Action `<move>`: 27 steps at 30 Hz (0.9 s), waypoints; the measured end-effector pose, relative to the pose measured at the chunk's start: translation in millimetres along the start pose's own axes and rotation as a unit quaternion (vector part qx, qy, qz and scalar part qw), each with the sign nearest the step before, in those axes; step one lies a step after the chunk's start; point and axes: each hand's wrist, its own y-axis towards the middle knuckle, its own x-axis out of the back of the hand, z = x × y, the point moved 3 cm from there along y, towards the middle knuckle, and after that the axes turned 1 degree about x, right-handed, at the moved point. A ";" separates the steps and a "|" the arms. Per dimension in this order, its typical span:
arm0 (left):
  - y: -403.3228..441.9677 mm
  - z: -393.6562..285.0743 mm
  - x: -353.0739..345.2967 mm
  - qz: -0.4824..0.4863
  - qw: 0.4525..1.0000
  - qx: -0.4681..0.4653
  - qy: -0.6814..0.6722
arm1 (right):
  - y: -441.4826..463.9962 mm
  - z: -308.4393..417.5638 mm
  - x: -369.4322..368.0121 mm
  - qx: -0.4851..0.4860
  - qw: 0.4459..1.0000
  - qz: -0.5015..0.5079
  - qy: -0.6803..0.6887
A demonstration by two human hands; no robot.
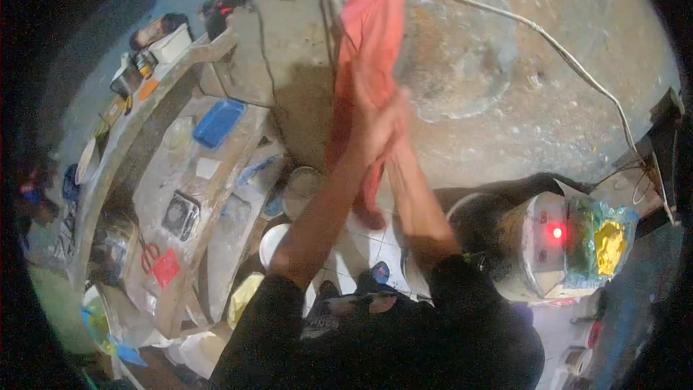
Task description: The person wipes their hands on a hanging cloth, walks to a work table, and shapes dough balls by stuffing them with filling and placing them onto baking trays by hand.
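A long red cloth (369,22) hangs down from the top of the view in front of the wall. My left hand (370,126) and my right hand (395,119) are closed together around its lower part, wrists close to each other. The cloth's tail end hangs below my hands, between my forearms. Motion blurs the fingers, and the top of the cloth runs out of view.
Wooden shelves at the left hold a blue tray (219,123), red scissors (149,258) and a white container (170,45). A pale cable (534,25) crosses the wall. At the right stands a box with a red light (543,245) beside a yellow packet (610,248).
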 end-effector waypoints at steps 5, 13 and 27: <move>27.8 47.0 -33.5 0.039 0.930 0.222 -0.289 | -17.0 17.9 4.7 0.128 0.985 0.099 -0.061; 37.4 36.3 -22.9 -0.021 0.900 0.303 -0.313 | -32.9 63.8 49.9 0.095 0.959 0.140 -0.226; 29.8 99.4 -46.4 0.161 0.849 0.235 -0.445 | 33.6 75.9 29.3 0.106 0.796 0.186 -0.566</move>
